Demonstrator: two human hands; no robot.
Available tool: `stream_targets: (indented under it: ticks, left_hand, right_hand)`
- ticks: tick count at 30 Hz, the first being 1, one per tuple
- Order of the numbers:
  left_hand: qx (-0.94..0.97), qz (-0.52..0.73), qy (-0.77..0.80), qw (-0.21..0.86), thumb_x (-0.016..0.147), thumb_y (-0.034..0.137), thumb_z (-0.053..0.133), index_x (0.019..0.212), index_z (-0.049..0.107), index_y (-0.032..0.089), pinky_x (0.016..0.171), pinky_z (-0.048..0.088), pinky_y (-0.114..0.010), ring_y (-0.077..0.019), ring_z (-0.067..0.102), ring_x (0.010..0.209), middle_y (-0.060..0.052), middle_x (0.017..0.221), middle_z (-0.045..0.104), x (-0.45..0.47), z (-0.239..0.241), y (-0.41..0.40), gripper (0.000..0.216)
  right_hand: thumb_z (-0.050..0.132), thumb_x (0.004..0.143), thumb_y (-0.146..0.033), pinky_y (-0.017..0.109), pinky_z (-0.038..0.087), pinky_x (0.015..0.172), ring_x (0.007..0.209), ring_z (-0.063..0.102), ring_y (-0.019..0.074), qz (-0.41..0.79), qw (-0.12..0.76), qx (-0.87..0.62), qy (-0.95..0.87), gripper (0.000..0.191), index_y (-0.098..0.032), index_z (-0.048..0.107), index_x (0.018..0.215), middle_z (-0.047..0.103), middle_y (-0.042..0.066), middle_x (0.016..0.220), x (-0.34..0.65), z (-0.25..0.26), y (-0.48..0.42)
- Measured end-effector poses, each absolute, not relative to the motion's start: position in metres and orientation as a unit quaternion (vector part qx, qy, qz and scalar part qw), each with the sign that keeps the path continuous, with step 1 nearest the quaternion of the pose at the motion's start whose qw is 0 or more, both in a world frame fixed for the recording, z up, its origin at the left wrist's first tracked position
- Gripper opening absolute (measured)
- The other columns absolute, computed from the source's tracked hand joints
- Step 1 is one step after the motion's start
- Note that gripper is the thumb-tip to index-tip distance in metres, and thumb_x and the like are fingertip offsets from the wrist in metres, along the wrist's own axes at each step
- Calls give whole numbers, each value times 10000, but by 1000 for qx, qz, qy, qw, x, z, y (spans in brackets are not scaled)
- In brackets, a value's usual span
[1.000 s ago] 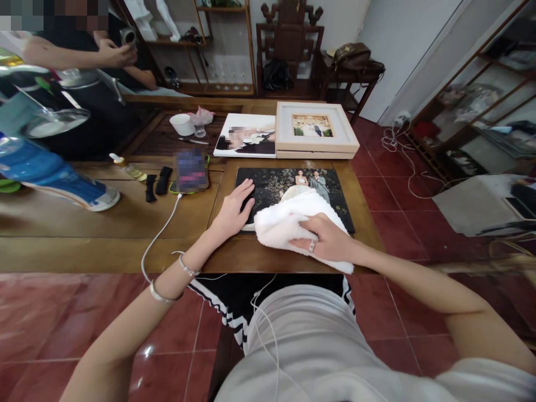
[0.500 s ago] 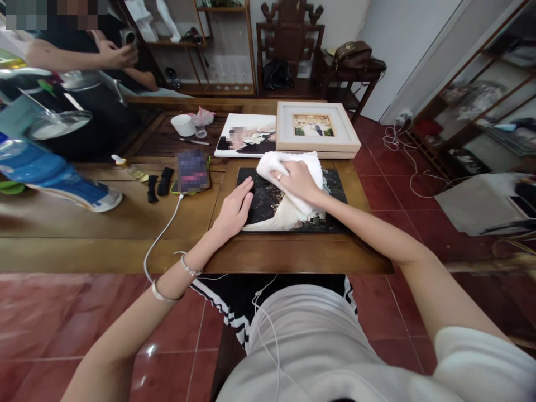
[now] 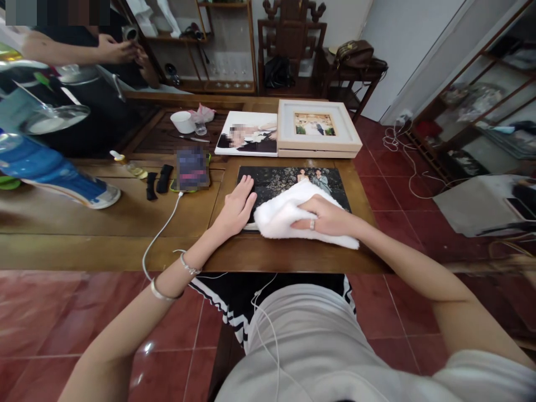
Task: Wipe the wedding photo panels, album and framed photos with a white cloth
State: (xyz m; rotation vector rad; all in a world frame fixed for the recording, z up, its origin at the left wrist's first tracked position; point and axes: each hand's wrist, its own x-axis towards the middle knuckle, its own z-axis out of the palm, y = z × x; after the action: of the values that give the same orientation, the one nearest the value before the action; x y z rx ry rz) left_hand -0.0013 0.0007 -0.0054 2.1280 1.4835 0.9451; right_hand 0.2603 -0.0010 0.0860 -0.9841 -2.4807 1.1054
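A dark wedding photo panel (image 3: 272,181) lies flat near the front edge of the wooden table, showing two people against a dark, speckled background. My left hand (image 3: 238,207) rests flat on its left edge, fingers stretched out. Bunched under my right hand (image 3: 324,218) is a white cloth (image 3: 280,215), pressed onto the panel's lower middle and right. One corner of the cloth hangs past the panel's near edge onto the wood. The cloth covers much of the lower part of the picture.
Behind the panel lie a white-edged photo print (image 3: 247,134) and a pale framed photo (image 3: 320,145). To the left are a phone (image 3: 192,170) on a white cable, black straps (image 3: 159,181), a small dropper bottle (image 3: 129,166), a blue packet (image 3: 58,173) and a white cup (image 3: 183,123). Across the table sits another person (image 3: 79,53).
My right hand has drawn the cloth from the panel's upper middle down toward its near edge, uncovering the two pictured people. My left hand stays on the left edge.
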Motion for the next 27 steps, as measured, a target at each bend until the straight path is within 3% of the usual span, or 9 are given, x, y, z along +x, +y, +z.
stream_targets:
  ticks: [6, 10, 19, 27]
  left_hand:
    - [778, 309, 524, 156, 993, 416, 415, 1448, 469, 149, 1165, 284, -620, -311, 296, 1500, -198, 1580, 376, -1, -6, 2, 530]
    - [777, 309, 527, 154, 984, 387, 427, 1454, 449, 149, 1171, 288, -608, -306, 310, 1494, -195, 1579, 379, -2, -5, 2, 528]
    - [779, 316, 521, 149, 977, 413, 429, 1426, 477, 110, 1190, 294, -562, -311, 336, 1481, -210, 1557, 407, -5, -6, 3, 543]
    - [778, 316, 520, 157, 976, 394, 441, 1434, 478, 145, 1177, 298, -589, -311, 325, 1487, -190, 1573, 392, -4, -6, 3, 522]
  right_hand:
    - [598, 773, -397, 323, 318, 651, 666, 476, 177, 302, 260, -479, -782, 277, -189, 539, 600, 561, 9, 648, 273, 71, 52]
    - [593, 779, -355, 338, 351, 708, 746, 509, 201, 314, 320, -481, -754, 222, -188, 544, 642, 618, 37, 760, 243, 63, 87]
    - [589, 819, -315, 308, 355, 696, 736, 466, 174, 358, 254, -414, -797, 228, -206, 480, 650, 550, 3, 728, 162, 72, 121]
    - [592, 780, -409, 329, 353, 690, 690, 440, 168, 325, 262, -449, -790, 267, -193, 525, 638, 538, 3, 695, 221, 66, 119]
